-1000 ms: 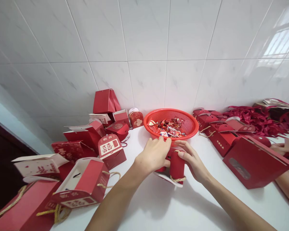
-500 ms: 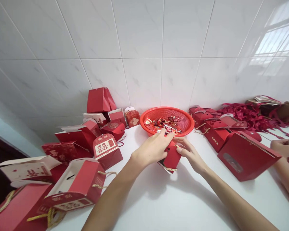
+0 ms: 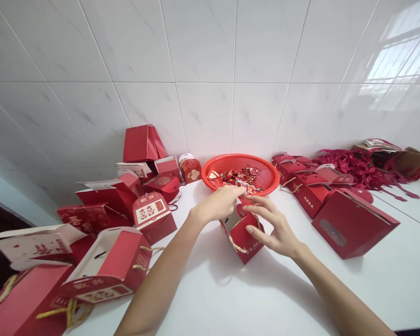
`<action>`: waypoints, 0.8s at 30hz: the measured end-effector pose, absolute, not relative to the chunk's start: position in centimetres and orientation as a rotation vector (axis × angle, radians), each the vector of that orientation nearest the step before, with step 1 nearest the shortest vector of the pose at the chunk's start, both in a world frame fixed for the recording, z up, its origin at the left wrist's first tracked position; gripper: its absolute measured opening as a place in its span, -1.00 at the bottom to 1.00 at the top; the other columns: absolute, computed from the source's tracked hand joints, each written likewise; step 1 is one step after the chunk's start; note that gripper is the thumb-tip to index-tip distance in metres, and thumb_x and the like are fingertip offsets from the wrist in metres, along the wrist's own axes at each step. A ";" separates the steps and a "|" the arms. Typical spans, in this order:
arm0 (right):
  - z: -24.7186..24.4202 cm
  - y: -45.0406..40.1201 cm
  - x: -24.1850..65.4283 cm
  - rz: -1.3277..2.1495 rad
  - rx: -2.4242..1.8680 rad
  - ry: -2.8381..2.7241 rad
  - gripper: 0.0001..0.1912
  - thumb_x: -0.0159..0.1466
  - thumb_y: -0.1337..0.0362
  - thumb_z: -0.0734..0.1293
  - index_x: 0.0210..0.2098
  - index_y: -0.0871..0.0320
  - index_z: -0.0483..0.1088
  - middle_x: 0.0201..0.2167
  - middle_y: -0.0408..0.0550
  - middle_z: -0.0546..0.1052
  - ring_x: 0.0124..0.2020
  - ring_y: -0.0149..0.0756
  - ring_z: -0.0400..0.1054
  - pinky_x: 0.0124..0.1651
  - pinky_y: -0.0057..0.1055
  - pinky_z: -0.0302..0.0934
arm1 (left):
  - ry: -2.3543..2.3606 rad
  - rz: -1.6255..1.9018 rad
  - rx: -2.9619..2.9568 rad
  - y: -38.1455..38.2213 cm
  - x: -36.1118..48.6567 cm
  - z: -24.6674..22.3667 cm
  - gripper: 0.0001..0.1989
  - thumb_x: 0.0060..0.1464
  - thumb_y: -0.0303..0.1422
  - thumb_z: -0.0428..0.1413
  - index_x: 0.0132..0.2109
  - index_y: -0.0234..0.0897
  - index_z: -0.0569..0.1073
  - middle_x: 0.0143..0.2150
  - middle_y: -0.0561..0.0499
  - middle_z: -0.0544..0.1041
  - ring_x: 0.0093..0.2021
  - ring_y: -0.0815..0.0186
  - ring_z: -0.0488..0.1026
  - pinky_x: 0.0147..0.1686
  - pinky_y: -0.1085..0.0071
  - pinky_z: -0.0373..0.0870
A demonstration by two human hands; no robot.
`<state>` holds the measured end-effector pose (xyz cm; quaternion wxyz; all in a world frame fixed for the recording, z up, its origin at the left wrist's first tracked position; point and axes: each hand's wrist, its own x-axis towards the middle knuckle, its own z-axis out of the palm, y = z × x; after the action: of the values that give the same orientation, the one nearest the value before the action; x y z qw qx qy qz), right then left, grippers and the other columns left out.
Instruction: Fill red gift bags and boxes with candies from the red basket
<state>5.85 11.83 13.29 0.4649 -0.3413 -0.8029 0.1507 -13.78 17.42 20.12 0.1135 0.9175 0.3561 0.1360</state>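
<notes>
A small red box (image 3: 249, 254) with a twisted gold cord stands on the white table in front of the basket, its top partly raised. My left hand (image 3: 224, 203) reaches over its back left side, fingers bent together at the red flap; whatever is between the fingertips is hidden. My right hand (image 3: 275, 226) is at the box's right side, fingers spread, the thumb over the red panel near the cord. Just behind both hands is a red mesh basket (image 3: 273, 173) with wrapped candies (image 3: 247, 179) in it.
Red boxes (image 3: 154, 212) with printed characters crowd the left, one large box (image 3: 121, 263) having cord handles. More red boxes (image 3: 306, 193), a larger red box (image 3: 357, 224) and dark red ribbons (image 3: 353, 165) lie at right. A tiled wall (image 3: 203, 112) rises behind.
The box has turned and now shows its open inside and a corner facing me. My right hand's fingers have spread. The other person's hands at the far right are gone from view.
</notes>
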 end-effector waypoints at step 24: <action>12.2 11.1 5.7 0.405 -0.857 -2.447 -0.32 0.20 0.36 0.30 0.32 0.00 0.23 0.42 0.12 0.09 0.40 0.08 0.02 0.31 0.10 0.05 | 1.366 -0.050 2.480 17.9 -17.3 21.2 -0.67 0.15 -0.34 0.06 0.04 -0.26 0.52 0.07 -0.11 0.54 0.03 0.16 0.47 -0.03 0.37 0.38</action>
<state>5.66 11.15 12.24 0.2556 -0.3158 -0.9015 0.1493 -17.34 17.86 21.16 0.1542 0.8653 0.4766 -0.0173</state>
